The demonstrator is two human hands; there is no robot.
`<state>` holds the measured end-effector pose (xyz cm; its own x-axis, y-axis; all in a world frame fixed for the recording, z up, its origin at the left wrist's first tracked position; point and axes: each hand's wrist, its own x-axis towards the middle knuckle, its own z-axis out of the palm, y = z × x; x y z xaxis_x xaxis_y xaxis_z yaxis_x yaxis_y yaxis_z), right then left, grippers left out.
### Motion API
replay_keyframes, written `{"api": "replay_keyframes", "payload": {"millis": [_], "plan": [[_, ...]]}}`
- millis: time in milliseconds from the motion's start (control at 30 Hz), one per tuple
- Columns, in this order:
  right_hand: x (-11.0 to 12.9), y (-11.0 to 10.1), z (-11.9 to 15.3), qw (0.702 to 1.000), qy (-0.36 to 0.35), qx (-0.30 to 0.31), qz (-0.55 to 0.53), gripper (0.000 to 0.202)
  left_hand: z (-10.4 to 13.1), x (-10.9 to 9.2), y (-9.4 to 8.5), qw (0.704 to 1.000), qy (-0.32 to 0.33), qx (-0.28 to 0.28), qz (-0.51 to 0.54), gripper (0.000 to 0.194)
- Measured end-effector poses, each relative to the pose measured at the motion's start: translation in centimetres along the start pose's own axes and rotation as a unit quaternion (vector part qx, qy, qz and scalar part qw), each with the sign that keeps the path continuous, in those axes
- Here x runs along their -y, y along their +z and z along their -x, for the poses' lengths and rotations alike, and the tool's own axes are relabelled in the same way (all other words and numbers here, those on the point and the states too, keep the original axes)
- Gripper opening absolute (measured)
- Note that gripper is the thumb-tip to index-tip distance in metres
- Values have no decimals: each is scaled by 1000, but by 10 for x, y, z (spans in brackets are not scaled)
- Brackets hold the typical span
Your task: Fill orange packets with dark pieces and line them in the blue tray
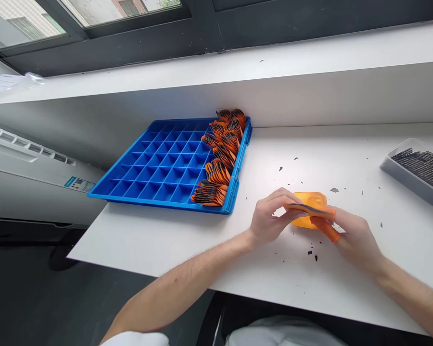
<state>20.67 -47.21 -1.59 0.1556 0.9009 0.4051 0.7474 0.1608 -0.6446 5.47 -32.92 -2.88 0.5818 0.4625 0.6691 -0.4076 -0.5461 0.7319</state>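
A thin orange-and-black flat piece [303,207], perhaps a small stack, is held level between my two hands. Its left end is pinched by the thumb and fingers of my left hand [269,218]. My right hand [359,238] wears orange finger cots [330,230] on its thumb and a finger, and these close on the right end. Just beneath the piece, a small yellow-orange container [310,197] sits on the white table, partly covered by my fingers. Similar orange-and-black pieces [217,172] stand bunched in the right-hand compartments of a blue divided tray [147,204].
On the right stands a clear plastic box [406,180] packed with thin dark pieces. Dark flakes [316,258] are scattered over the white table [260,283]. A wall and ledge [310,48] run along the back below a window. A white appliance [29,178] stands left of the table.
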Motion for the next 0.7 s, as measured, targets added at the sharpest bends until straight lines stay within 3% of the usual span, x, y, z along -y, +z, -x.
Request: {"api": "replay_keyframes", "payload": {"millis": [167,333,500,700], "plan": [[-1,0,-2,999,31,13,-26,30,0,2,1,999,-15,36,-13,10],[-1,-1,-1,997,58,18,-38,29,1,2,1,999,-8,0,-33,5],[9,-6,-6,993,102,-28,-58,35,-1,1,0,999,13,-21,-44,8],[12,-7,-7,995,68,-68,-39,23,0,2,-1,996,39,-28,-75,5]]}}
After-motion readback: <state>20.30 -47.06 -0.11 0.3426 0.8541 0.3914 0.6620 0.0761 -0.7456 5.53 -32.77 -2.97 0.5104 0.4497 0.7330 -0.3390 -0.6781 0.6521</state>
